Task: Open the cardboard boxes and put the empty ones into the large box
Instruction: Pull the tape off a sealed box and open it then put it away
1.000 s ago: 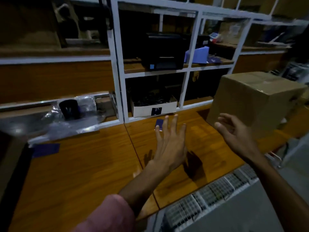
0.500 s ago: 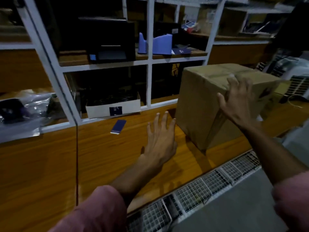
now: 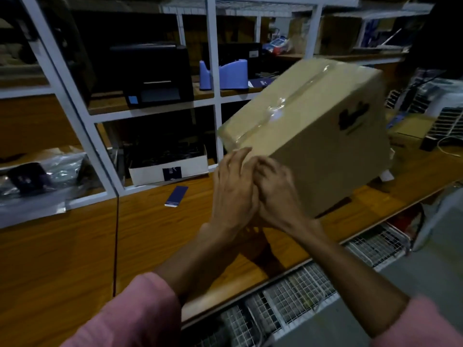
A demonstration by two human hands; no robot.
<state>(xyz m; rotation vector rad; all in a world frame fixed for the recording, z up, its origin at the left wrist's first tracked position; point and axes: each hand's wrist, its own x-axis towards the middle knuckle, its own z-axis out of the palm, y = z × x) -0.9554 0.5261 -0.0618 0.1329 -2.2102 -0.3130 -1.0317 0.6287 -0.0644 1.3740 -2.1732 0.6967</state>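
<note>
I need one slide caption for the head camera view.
Both hands tilt a taped cardboard box on the wooden counter.

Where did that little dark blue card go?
In the head view, the dark blue card lies flat on the wooden counter, left of both hands, just in front of the white open box on the bottom shelf.

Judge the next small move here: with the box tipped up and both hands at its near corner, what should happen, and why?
Probably set the cardboard box flat on the wooden counter first. It is tilted, its top seam is sealed with clear tape, and the left hand and right hand only press its near corner, so neither can peel yet.
</note>
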